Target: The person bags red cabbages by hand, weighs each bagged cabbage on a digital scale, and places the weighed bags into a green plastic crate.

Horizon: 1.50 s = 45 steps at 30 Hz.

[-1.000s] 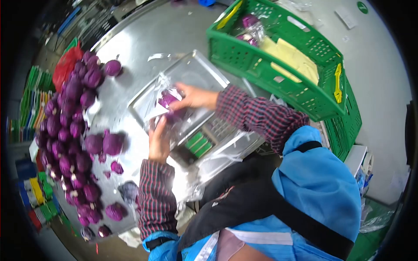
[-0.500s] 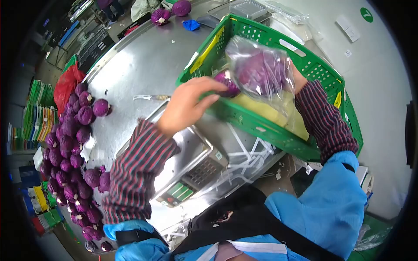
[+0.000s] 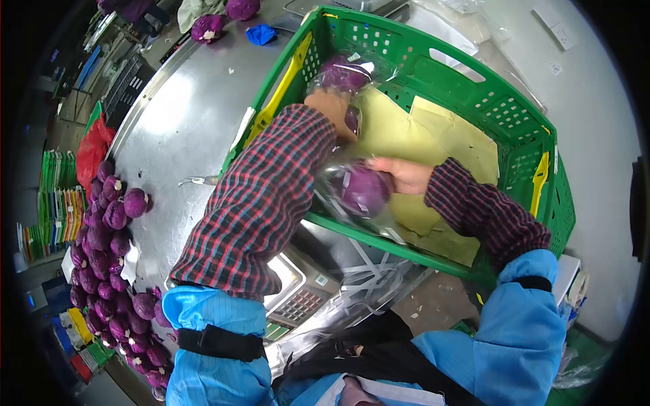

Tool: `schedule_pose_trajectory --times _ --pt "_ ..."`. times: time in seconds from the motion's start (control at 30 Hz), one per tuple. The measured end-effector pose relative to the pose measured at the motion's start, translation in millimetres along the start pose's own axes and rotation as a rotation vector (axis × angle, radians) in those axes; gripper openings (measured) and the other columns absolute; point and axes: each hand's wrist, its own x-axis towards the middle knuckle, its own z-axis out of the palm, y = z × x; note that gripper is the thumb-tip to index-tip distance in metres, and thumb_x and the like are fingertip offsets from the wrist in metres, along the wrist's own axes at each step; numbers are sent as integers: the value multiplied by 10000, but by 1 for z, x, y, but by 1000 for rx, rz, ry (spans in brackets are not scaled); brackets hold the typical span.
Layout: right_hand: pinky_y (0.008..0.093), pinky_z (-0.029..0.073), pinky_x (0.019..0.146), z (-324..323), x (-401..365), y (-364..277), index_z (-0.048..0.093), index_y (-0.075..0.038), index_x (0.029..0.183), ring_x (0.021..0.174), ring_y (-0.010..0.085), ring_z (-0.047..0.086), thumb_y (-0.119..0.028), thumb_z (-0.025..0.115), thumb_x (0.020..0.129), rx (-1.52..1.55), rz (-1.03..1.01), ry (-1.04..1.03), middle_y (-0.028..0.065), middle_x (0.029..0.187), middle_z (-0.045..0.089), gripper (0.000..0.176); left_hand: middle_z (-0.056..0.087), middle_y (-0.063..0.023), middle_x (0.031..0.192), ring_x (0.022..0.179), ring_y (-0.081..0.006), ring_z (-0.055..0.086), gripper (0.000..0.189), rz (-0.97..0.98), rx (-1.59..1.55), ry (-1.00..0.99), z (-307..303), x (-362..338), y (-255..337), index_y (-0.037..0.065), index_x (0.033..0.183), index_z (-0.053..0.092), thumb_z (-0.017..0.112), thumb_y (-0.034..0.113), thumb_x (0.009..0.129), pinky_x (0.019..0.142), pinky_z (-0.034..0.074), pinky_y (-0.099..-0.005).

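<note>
A bagged red cabbage (image 3: 364, 191), wrapped in clear plastic, is in my right hand (image 3: 404, 176), whose fingers close on its right side. It sits at the near left of the green crate (image 3: 433, 260), by the front wall. Farther back, my left hand (image 3: 330, 110) reaches down into the crate with its fingers curled round a red cabbage (image 3: 352, 119), mostly covered by the hand. Just beyond it, touching or nearly so, another bagged red cabbage (image 3: 345, 73) lies in the crate's far left corner. Yellowish paper (image 3: 433, 145) lines the crate floor.
On the metal table (image 3: 172, 125), a heap of unbagged red cabbages (image 3: 101, 271) lies along the left edge. A knife (image 3: 196, 181) rests left of the crate. The weighing scale (image 3: 301, 291) and white straps (image 3: 365, 274) are in front of it. A blue scrap (image 3: 261, 34) lies farther back.
My left hand has moved up and into the crate, onto a cabbage. My right hand has brought the bagged cabbage down and toward me at the left. The view has shifted slightly.
</note>
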Motion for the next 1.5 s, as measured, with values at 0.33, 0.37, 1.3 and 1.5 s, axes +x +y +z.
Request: schedule_pose_trajectory --times 0.33,0.37,1.3,1.5 --pt "334 529 681 49 90 2 541 -19 1150 835 198 614 -323 669 855 -766 -323 440 114 1067 599 442 659 -99 1002 866 -179 648 384 337 -1042 807 -36 -137 -36 27 1159 611 708 184 822 801 523 -325" --pt "343 520 709 25 93 1 545 -51 1145 885 188 596 -364 648 866 -893 -195 422 81 1061 589 432 665 -72 969 848 -160 639 345 243 -1044 817 -31 -182 -30 26 1121 630 709 183 824 779 518 -316" --pt "361 450 959 529 338 407 399 -20 1347 1161 270 523 -323 835 681 -1385 -402 46 183 1265 502 852 560 -97 842 821 -304 572 184 -490 -942 659 371 -730 -27 69 853 597 676 212 769 695 473 -413" --pt "334 474 947 524 311 402 517 -29 1220 1054 225 588 -165 788 732 -425 -27 -35 129 1170 582 574 528 -103 857 847 -313 549 176 -434 -885 778 352 -729 -52 61 878 580 652 133 734 723 463 -427"
